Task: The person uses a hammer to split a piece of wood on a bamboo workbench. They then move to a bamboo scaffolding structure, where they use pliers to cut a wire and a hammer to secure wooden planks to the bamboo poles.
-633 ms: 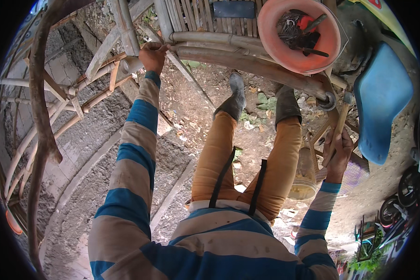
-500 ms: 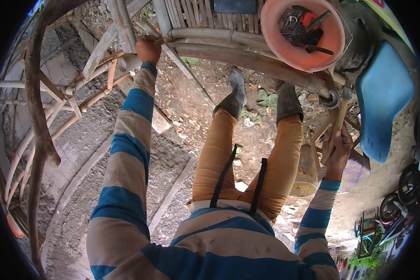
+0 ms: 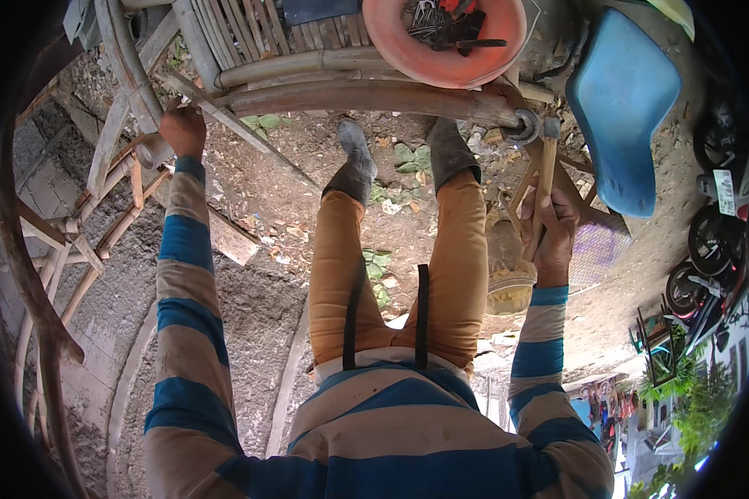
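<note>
My right hand (image 3: 551, 224) is wrapped around the wooden handle of a hammer (image 3: 548, 170), held upright with its head at the top. That head is close beside a grey metal ring at the right end of a thick bamboo pole (image 3: 366, 98); whether they touch I cannot tell. At the far left, my left hand (image 3: 183, 133) is closed by the foot of a bamboo post (image 3: 125, 58) and a thin wooden slat (image 3: 250, 135). Its fingertips are turned away, so what they grip is hidden.
An orange bucket (image 3: 462, 75) with nails and tools sits on the bamboo-slat bench (image 3: 245, 29). To the right are a blue plastic seat (image 3: 620, 108) and parked motorbikes (image 3: 716, 237). A dirty yellowish pail (image 3: 510, 291) stands by my right wrist. Bamboo framing (image 3: 83, 283) lines the left.
The view has swung right, so the bench, bucket and blue seat sit further left and higher. The hammer stands more upright, its head still near the ring. My left hand stays by the post.
</note>
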The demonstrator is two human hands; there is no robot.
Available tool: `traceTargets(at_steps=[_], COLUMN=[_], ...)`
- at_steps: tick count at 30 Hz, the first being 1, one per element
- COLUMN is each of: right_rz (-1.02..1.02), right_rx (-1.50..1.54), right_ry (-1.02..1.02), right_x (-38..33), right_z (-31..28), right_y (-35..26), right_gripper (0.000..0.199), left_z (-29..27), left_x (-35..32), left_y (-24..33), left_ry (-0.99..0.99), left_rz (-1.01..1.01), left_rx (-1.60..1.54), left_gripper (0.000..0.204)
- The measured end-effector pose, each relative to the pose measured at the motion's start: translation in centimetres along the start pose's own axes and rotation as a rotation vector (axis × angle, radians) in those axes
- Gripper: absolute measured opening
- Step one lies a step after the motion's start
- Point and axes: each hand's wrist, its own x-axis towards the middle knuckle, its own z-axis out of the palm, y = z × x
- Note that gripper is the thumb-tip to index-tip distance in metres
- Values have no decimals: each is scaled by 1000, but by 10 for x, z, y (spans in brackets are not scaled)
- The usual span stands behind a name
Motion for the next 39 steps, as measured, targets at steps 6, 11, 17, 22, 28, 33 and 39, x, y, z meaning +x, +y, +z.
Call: traceTargets(at_steps=[6, 11, 17, 22, 28, 33, 39], right_rz=[-27, -91, -103, -116, -113, -72, -47], right_rx=[-10, -18, 15, 131, 43, -67, -90], right_ry=[133, 304, 378, 302, 254, 222, 170], right_x=[-29, -71, -110, -125, -147, -165, -185], right_z=[-5, -12, 27, 83, 115, 92, 46], right_y=[6, 32, 87, 119, 131, 141, 142], right_gripper=[37, 35, 35, 36, 39, 42, 34], left_z=[22, 65, 51, 10, -22, -69, -131], left_x=[-21, -16, -15, -46, -78, -117, -169], left_y=[-13, -14, 3, 24, 27, 14, -27], left_ry=[-45, -40, -95, -197, -289, -270, -429], left_rz=[-81, -333, -391, -184, -100, -134, -44], left_rx=[-285, -734, -1183, -1239, -1258, -1243, -1380], left_gripper=[19, 23, 19, 21, 19, 19, 20])
